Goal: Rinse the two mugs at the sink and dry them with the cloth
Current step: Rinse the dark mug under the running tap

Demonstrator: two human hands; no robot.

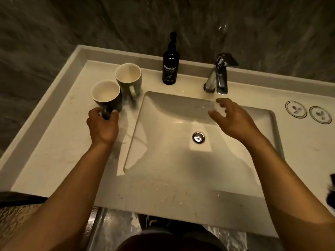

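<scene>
The left hand [102, 127] is closed around the handle of the near mug [107, 96], with thumb and fingers wrapped on either side of the handle. The near mug is dark outside and pale inside, stands upright on the tabletop [59, 151] to the left of the sink [163, 113], and its handle points toward the person. Whether its base is resting on the tabletop or slightly lifted cannot be told.

The far mug [129, 77] stands upright just behind and to the right of the near mug; the two mugs touch or nearly touch at their sides. Its handle points toward the sink, near the sink's rear left corner. Both mugs appear empty.

The right hand [233, 118] is released, with fingers spread and slightly curled, holding nothing. It hovers over the rear right part of the sink, directly below the spout of the tap [219, 77]. The fingertips [220, 101] lie just in front of the spout end. Some droplets or a wet patch show on the basin slope beside the fingers.

The sink is a rectangular pale basin set into the tabletop, with a round metal drain [198, 137] near its middle. A dark soap bottle [170, 69] with a pump top stands upright on the rear ledge, between the far mug and the tap. Two round coasters [308, 112] lie flat on the tabletop, well apart from the sink on its right side. A dark object [331, 192] shows at the right edge of the view; what it is cannot be told.
</scene>
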